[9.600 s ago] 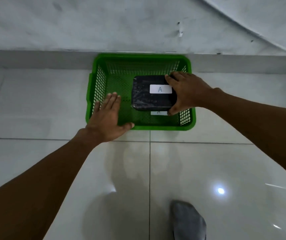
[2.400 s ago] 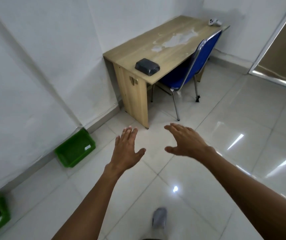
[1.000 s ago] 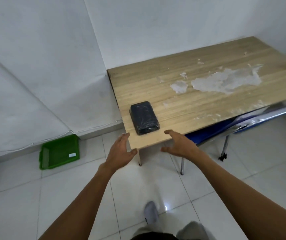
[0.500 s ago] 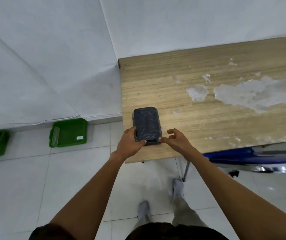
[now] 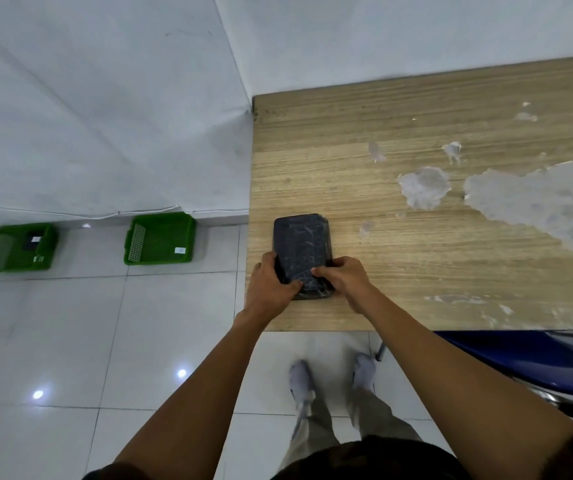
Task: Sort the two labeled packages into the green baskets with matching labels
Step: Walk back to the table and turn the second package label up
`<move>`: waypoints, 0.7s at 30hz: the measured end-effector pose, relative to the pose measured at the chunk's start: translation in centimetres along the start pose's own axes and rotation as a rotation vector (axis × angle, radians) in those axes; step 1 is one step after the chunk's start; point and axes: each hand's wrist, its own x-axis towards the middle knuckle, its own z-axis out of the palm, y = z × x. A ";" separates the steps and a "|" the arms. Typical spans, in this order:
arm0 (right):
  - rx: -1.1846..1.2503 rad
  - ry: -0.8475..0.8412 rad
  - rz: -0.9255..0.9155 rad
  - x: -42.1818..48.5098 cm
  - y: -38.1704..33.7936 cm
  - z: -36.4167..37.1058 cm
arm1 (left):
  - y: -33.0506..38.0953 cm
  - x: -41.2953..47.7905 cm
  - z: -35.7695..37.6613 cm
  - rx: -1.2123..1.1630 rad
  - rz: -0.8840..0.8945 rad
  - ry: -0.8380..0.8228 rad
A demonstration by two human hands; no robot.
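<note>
A black plastic-wrapped package (image 5: 301, 249) lies near the left front corner of the wooden desk (image 5: 416, 237); no label shows on its top. My left hand (image 5: 268, 286) grips its near left edge and my right hand (image 5: 343, 277) grips its near right edge. On the floor against the wall stand two green baskets: the nearer one (image 5: 160, 242) holds only a small white label, the farther one (image 5: 20, 247) holds a dark package (image 5: 33, 241) with a white label.
A blue chair (image 5: 537, 362) is tucked under the desk at the right. White worn patches mark the desk top. Glossy white floor tiles lie between the desk and the baskets. My feet stand just before the desk's front edge.
I have stepped closer to the desk. Both hands have closed more firmly around the package's near end; it still lies on the desk.
</note>
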 end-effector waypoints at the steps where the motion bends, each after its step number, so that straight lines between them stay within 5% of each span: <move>1: 0.008 -0.002 0.004 0.1 -0.2 -0.3 | 0.0 0.1 -0.1 -0.009 0.001 -0.011; 11: -0.152 0.027 -0.324 -2.1 -5.4 -3.2 | 2.0 0.9 -3.2 -0.200 0.017 -0.052; 16: -0.729 0.146 -0.765 -3.0 -6.5 -3.2 | 3.8 2.2 -5.7 -0.508 -0.131 -0.002; 21: -1.226 0.336 -1.161 -3.2 -5.0 -2.5 | 3.6 2.2 -6.6 -0.541 -0.195 0.032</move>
